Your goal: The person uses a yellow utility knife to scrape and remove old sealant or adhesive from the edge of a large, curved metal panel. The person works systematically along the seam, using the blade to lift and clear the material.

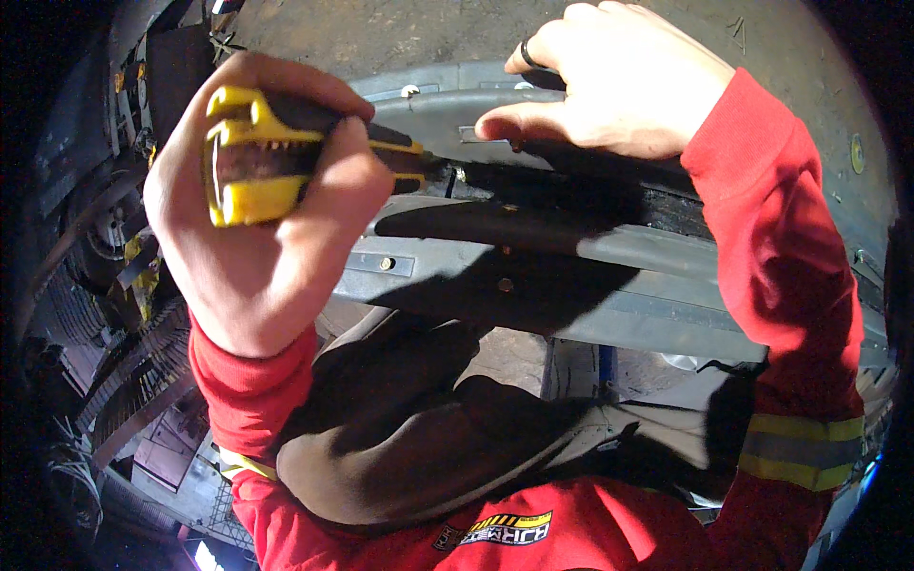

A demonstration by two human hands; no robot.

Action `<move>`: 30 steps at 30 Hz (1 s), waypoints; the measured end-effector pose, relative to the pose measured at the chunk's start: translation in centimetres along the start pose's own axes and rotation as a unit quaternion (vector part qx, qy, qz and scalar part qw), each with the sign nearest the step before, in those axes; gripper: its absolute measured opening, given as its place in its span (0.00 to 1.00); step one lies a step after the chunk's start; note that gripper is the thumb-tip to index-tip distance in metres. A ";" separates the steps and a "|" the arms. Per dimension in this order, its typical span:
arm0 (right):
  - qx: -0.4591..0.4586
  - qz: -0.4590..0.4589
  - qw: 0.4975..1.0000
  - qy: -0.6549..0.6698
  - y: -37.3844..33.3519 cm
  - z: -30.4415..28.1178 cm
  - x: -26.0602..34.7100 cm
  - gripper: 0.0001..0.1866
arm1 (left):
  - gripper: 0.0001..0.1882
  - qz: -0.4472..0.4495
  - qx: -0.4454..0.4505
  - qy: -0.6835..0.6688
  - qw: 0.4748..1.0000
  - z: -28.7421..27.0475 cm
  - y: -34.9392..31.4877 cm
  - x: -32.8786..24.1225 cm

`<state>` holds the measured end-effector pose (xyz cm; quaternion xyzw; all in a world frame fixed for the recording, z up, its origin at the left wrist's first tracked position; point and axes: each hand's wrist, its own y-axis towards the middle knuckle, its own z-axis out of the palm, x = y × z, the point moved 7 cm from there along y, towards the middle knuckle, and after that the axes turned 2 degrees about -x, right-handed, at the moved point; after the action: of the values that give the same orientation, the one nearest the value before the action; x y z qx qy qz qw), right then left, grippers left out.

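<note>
A worn, dirty floor (390, 43) lies beyond the long grey panel (676, 262), with scrap-like clutter (143, 371) in shadow off the panel's left end.

The yellow-and-black hand tool (262, 198) is over the left part of the panel, its narrow end turned right, toward the dark channel (671, 205) that runs along the panel's middle. Its exact kind is hard to tell, and whether its tip touches the channel cannot be made out. The left hand (262, 257) is curled firmly around the tool. The right hand (628, 86) is spread with nothing visible in its grasp, over the panel's far side, its thumb close to the channel; whether it presses there is unclear.

The work looks partway along: the tool is already lined up near the channel, yet the panel is in place, with a brass-coloured bolt (387, 264) on its near left side and a pale fastener (409, 91) on its far edge. No detached piece is evident, so whatever the tool does at the channel seems unfinished.

Nearer than the panel are the person's brown trousers (409, 457).
</note>
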<state>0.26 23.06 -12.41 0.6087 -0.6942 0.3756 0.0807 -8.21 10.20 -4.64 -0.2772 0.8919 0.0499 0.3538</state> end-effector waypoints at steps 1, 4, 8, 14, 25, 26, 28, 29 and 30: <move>-0.008 -0.011 1.000 0.007 0.0 0.2 -0.1 0.33 | 0.09 -0.001 0.003 0.018 1.000 -0.1 0.2 -0.1; 0.008 -0.019 1.000 0.016 0.6 0.8 -1.4 0.31 | 0.09 0.029 0.020 0.026 0.999 0.3 0.8 -0.6; -0.016 -0.002 1.000 -0.004 -0.1 0.2 -0.4 0.27 | 0.08 0.079 -0.004 0.018 0.997 0.1 0.6 -0.1; -0.049 -0.030 0.998 0.007 -0.3 0.0 -0.7 0.25 | 0.09 0.030 -0.139 -0.215 0.966 1.9 0.4 1.4; -0.066 -0.029 0.997 -0.012 0.7 2.0 -2.1 0.32 | 0.24 0.136 -0.140 -0.495 0.847 3.7 0.1 1.8; -0.047 -0.036 0.998 -0.010 0.6 1.4 -1.7 0.31 | 0.24 0.143 -0.131 -0.504 0.842 3.5 0.1 1.9; -0.041 -0.042 0.998 -0.014 -0.2 0.4 -0.5 0.32 | 0.20 0.140 -0.130 -0.506 0.841 3.1 0.0 1.8; -0.047 -0.038 0.998 -0.017 -0.4 0.3 -0.4 0.32 | 0.19 0.135 -0.144 -0.477 0.856 3.2 0.0 1.6; -0.054 -0.035 0.998 -0.020 -0.6 0.2 -0.3 0.33 | 0.18 0.129 -0.157 -0.448 0.870 3.3 0.0 1.4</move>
<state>0.93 23.21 -12.50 0.6349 -0.6929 0.3226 0.1129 -7.05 10.52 -7.97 -0.1597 0.6456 0.3537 0.6577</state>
